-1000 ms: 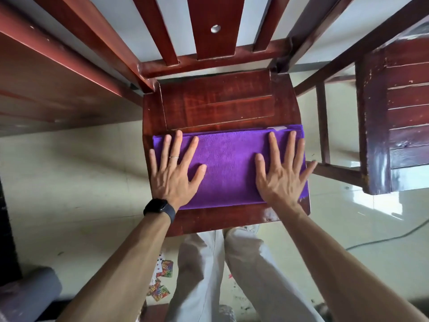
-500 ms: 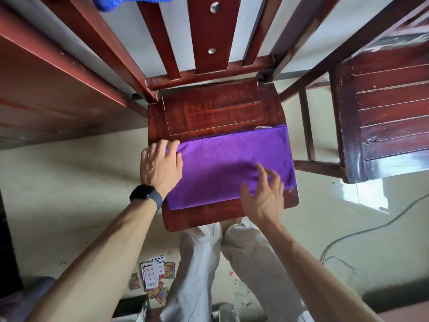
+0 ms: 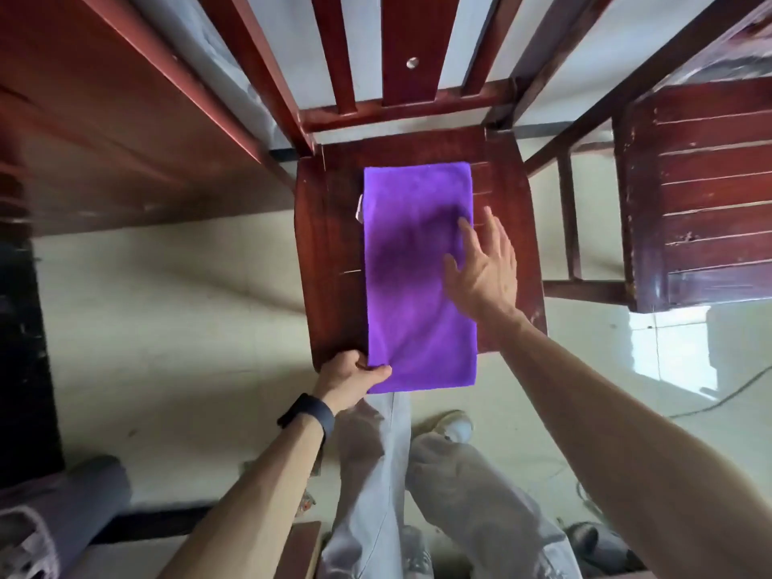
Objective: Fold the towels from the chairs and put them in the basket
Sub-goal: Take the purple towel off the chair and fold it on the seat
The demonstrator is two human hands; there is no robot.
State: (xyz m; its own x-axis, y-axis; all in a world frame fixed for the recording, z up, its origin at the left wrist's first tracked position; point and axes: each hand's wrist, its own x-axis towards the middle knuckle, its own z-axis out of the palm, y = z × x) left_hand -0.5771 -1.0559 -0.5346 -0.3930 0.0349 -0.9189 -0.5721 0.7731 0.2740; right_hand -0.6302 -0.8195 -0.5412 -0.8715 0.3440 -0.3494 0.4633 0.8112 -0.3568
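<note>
Towel (image 3: pixel 417 265): purple, folded into a long strip, lying on the chair seat (image 3: pixel 330 252) from 12 to 6 o'clock, its 6 o'clock end overhanging the seat's front edge.
Left hand (image 3: pixel 349 376): pinches the Towel's 7 o'clock corner.
Right hand (image 3: pixel 484 273): fingers straight and spread, holding nothing, at the Towel's 3 o'clock edge.

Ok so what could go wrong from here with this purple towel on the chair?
1. The near end of the purple towel hangs past the front edge of the chair seat, and only the left hand pinches one corner. The free corner may sag, or the towel may slide to the floor.
2. The right hand is open over the right edge, gripping nothing, so the next fold could go skewed.
</note>
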